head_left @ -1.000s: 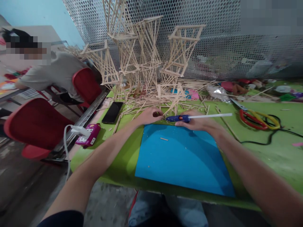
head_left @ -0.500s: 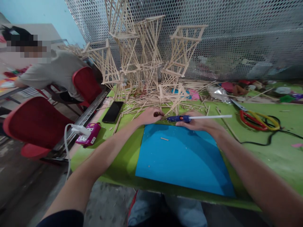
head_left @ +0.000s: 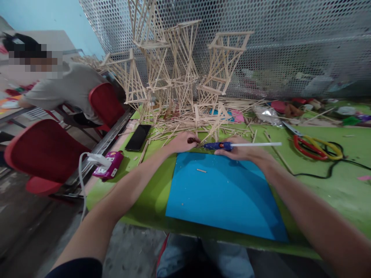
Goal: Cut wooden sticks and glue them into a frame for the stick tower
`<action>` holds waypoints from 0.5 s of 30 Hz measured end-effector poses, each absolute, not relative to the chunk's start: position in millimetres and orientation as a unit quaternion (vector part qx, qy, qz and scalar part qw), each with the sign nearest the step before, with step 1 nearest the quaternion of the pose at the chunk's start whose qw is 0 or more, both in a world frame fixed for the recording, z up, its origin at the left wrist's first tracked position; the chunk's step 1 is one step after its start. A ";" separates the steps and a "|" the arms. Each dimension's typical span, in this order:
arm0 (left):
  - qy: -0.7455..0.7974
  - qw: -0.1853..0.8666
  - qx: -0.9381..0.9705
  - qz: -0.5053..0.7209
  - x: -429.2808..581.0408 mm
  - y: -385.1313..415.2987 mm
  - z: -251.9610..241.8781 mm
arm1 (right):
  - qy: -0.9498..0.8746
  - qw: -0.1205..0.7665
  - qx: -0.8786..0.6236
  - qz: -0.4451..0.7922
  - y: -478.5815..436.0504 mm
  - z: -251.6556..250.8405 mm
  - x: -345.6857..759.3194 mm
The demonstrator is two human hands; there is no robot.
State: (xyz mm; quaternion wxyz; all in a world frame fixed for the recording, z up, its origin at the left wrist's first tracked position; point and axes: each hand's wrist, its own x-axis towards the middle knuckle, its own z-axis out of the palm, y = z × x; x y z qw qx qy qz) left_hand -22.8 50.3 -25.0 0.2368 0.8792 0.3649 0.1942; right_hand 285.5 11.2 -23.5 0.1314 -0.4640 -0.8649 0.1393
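My right hand (head_left: pixel 238 151) is wrapped round a blue hot glue gun (head_left: pixel 217 145). A long white glue stick (head_left: pixel 257 144) sticks out of the gun's back end to the right. The nozzle points left, close to the fingertips of my left hand (head_left: pixel 184 142). Those fingers are pinched together at the foot of a small frame of wooden sticks (head_left: pixel 213 129); what they hold is too small to make out. Below both hands lies a blue sheet (head_left: pixel 220 193) with a short cut piece of stick (head_left: pixel 201 170) on it.
Tall stick towers (head_left: pixel 185 54) rise behind loose sticks (head_left: pixel 174 125), before a perforated metal screen (head_left: pixel 275 38). A phone (head_left: pixel 138 137) and a purple power socket (head_left: pixel 109 165) lie left; scissors (head_left: pixel 313 147) and a black cord (head_left: pixel 317 175) right. A person (head_left: pixel 72 83) sits far left.
The glue gun and its glue stick have shifted very slightly left, with my right hand. My left hand stays almost where it was.
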 end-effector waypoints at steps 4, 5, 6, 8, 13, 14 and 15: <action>0.368 0.244 0.877 0.190 -23.0 48.9 -22.6 | -0.865 0.125 -0.465 0.139 12.0 -24.5 286.7; 0.369 0.243 0.877 0.189 -22.9 48.6 -21.8 | -0.866 0.122 -0.464 0.140 12.6 -25.2 286.9; 0.371 0.243 0.876 0.189 -22.8 48.2 -21.0 | -0.867 0.121 -0.462 0.140 13.2 -25.8 287.0; 0.371 0.242 0.876 0.189 -22.5 47.5 -19.7 | -0.868 0.122 -0.461 0.139 14.1 -26.3 286.4; 0.363 0.249 0.877 0.193 -22.7 47.5 -19.1 | -0.867 0.133 -0.453 0.157 8.2 -14.8 282.9; 0.362 0.249 0.878 0.192 -23.0 47.7 -19.4 | -0.867 0.141 -0.447 0.170 5.3 -9.6 283.8; 0.361 0.247 0.879 0.190 -23.3 48.0 -19.6 | -0.865 0.152 -0.442 0.182 2.2 -3.6 286.3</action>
